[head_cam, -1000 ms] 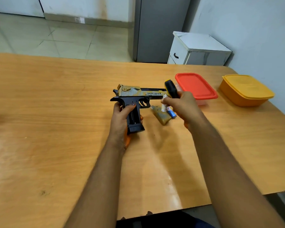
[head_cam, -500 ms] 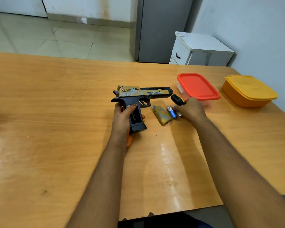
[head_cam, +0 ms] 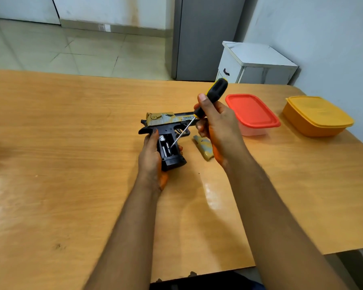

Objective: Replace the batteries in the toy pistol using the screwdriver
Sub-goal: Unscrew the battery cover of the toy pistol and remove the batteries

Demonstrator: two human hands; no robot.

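Note:
A black and gold toy pistol [head_cam: 166, 124] lies on its side on the wooden table [head_cam: 61, 143], its grip compartment open with metal contacts showing. My left hand [head_cam: 150, 160] grips the pistol's handle from the left. My right hand [head_cam: 216, 122] holds a black and yellow screwdriver [head_cam: 213, 95] by the handle. Its metal shaft slants down-left and its tip sits inside the open compartment. The gold battery cover [head_cam: 204, 148] lies on the table just right of the pistol, partly behind my right wrist. No loose batteries show.
A clear box with a red lid [head_cam: 252, 113] and an orange lidded box [head_cam: 316, 115] stand at the table's right. Beyond the far edge are a small white cabinet [head_cam: 256, 63] and a grey cabinet [head_cam: 205, 38].
My right hand rose from the table beside the cover, lifting the screwdriver, and brought its tip into the open grip compartment. The batteries beside the cover are out of sight. My left hand stayed put.

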